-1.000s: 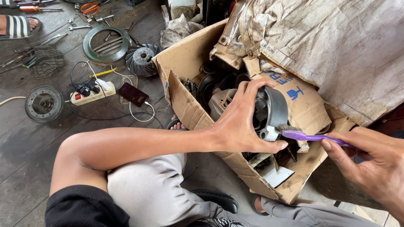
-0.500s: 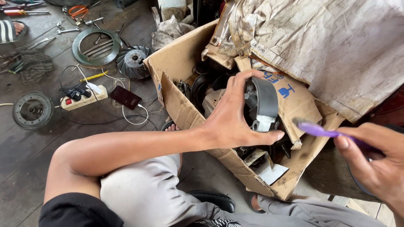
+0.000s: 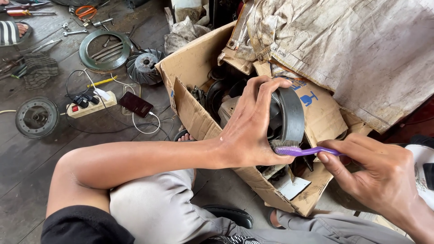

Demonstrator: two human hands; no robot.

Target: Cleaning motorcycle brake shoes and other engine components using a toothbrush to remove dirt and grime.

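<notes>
Your left hand (image 3: pixel 251 131) wraps the grey fan housing (image 3: pixel 289 115) over the cardboard box (image 3: pixel 194 113); rigid, likely hefty, so grip its rim. Right hand (image 3: pixel 375 174) pinches the light purple toothbrush (image 3: pixel 300 150) beneath it.

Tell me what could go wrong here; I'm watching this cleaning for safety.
The left hand grips the grey round part only by its rim above the open cardboard box; it might slip and fall in. The purple toothbrush in the right hand scrubs right beside the left thumb, so bristles may flick grime onto skin.
</notes>
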